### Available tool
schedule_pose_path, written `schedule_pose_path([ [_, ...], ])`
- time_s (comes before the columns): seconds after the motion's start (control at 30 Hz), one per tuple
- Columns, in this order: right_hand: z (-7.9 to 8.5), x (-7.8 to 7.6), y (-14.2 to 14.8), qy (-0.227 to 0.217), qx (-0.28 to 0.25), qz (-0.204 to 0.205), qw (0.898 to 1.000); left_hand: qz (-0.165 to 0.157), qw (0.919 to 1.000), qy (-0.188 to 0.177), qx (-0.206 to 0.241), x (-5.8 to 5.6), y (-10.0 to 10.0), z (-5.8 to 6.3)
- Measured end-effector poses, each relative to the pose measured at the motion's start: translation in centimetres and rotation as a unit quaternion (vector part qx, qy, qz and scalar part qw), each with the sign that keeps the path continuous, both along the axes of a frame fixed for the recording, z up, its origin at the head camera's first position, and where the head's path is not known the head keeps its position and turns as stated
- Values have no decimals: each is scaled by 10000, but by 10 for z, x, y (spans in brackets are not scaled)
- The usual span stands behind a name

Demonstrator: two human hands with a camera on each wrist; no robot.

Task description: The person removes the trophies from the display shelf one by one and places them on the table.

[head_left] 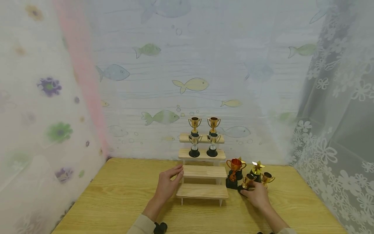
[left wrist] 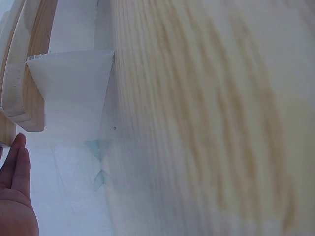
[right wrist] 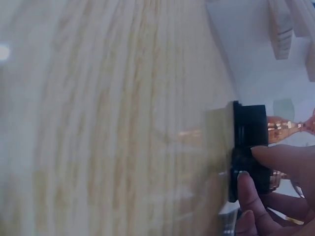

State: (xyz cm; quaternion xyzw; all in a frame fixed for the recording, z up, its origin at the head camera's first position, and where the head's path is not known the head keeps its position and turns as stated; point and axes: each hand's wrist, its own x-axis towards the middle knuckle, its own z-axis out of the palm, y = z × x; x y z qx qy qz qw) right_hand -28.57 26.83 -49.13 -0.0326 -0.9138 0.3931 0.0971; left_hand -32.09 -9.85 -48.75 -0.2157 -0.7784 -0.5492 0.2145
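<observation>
My left hand (head_left: pixel 168 182) touches the left end of a middle step of a small wooden display stand (head_left: pixel 203 191), its fingers (left wrist: pixel 21 169) fairly straight. Beside the stand, my right hand (head_left: pixel 258 196) pinches a small gold trophy cup (head_left: pixel 248 179) near its black base (right wrist: pixel 251 164). The base appears to be at the tabletop. Just left of that cup stands a bronze-red trophy cup (head_left: pixel 234 167) on a black base. Two gold trophies (head_left: pixel 194 123) occupy the top step, with two silver trophies (head_left: pixel 194 143) on the step below.
Behind the held cup are a gold star trophy (head_left: pixel 257 168) and another gold cup (head_left: pixel 267 178). A further star trophy (head_left: pixel 241 161) is partly hidden behind the bronze-red cup. Fish-printed sheeting (head_left: pixel 193 84) hangs behind the wooden table (head_left: pixel 128 185), with a lace curtain (head_left: pixel 336 152) at right.
</observation>
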Motion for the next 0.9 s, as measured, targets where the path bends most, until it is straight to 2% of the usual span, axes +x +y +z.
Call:
schedule_pose_path([
  [0.27,5,7,2,10,-275,7,9996,94,10000,-2,8,0,-1,-1],
  [0.4,6,10,3,85,-236,-58,9997,50,10000,70,-26,-1,0,-1],
  [0.57,5,8,0,42,-396,-97,9992,23,10000,73,52,-3,0,-1],
  [0.9,2,4,0,261,-313,-263,9988,51,9999,151,-28,-2,0,-1],
])
